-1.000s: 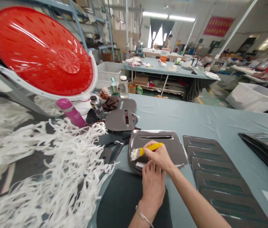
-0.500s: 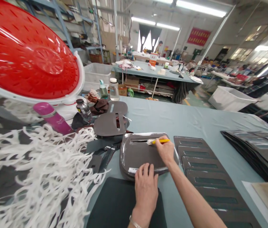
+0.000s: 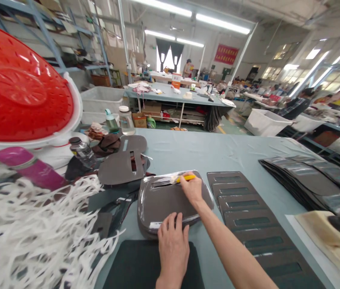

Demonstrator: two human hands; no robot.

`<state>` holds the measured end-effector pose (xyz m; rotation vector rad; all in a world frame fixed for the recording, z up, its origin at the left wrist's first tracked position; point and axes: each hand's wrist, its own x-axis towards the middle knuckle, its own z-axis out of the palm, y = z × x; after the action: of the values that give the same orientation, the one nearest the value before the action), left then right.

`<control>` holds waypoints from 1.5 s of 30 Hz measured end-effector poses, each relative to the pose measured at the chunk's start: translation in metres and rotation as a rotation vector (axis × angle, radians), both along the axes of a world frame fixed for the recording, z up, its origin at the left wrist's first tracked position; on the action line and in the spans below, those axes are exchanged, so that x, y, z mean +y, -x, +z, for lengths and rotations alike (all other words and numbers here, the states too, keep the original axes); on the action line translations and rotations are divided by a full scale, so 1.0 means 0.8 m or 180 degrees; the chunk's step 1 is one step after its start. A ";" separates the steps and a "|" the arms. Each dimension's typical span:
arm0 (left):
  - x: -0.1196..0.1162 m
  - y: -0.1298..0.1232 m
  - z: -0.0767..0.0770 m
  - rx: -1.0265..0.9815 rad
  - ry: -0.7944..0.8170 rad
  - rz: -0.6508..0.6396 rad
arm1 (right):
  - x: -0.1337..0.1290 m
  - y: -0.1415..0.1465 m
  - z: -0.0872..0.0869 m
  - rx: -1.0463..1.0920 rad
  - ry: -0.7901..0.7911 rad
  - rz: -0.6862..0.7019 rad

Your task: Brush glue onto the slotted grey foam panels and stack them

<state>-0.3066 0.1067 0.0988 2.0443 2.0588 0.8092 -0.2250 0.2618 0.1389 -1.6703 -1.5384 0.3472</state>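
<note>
A stack of rounded dark grey panels (image 3: 163, 204) with a glossy rim lies in front of me, a narrow slot near its far edge. My right hand (image 3: 191, 188) is closed on a yellow-handled brush (image 3: 184, 178), its white bristles at the right end of the slot. My left hand (image 3: 173, 243) rests with its fingertips on the stack's near edge, fingers extended and holding nothing. Partly beneath my left hand lies a dark flat sheet (image 3: 136, 265).
Slotted panels (image 3: 243, 202) overlap in a row on the right, beside a dark sheet pile (image 3: 302, 176). White strips (image 3: 37, 237), a pink bottle (image 3: 33, 168) and a red basket (image 3: 22, 88) stand left. A person (image 3: 298, 103) is at the far right.
The view has turned to the right, shifting the scene leftward. The brush in my right hand has moved slightly along the slot's near side; my left hand stays at the stack's near edge.
</note>
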 end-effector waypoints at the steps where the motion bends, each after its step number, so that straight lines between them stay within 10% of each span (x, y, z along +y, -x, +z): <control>1: 0.000 -0.001 0.001 -0.0042 0.0023 0.0018 | 0.000 -0.022 0.003 -0.0068 -0.0071 -0.0351; 4: -0.001 -0.005 0.005 -0.0084 0.0055 0.0062 | -0.011 -0.042 0.014 0.0058 -0.0333 -0.0778; 10: -0.003 -0.002 0.006 0.0092 0.0144 -0.0030 | -0.047 0.045 0.002 0.0763 -0.0140 0.1004; 17: 0.014 0.001 0.014 0.0026 0.0128 -0.0035 | -0.033 -0.115 -0.008 0.0063 -0.0418 -0.0737; 20: 0.045 -0.011 0.020 -0.0427 0.0316 -0.0077 | -0.040 -0.151 -0.017 -0.0017 -0.0154 -0.0678; 25: 0.098 -0.036 0.019 -0.1575 0.0544 -0.0317 | -0.055 -0.144 -0.048 -0.0292 0.0270 -0.0414; 36: 0.134 -0.038 0.026 -0.1774 0.1497 -0.0111 | -0.052 -0.141 -0.051 0.0422 0.0249 -0.0420; 45: 0.118 -0.051 0.021 -0.0858 0.0847 -0.0758 | -0.036 -0.157 -0.005 0.0078 0.0071 -0.0545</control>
<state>-0.2661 0.2010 0.1152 1.8721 1.6442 0.6836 -0.0993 0.2333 0.1352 -1.7940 -1.3666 0.2937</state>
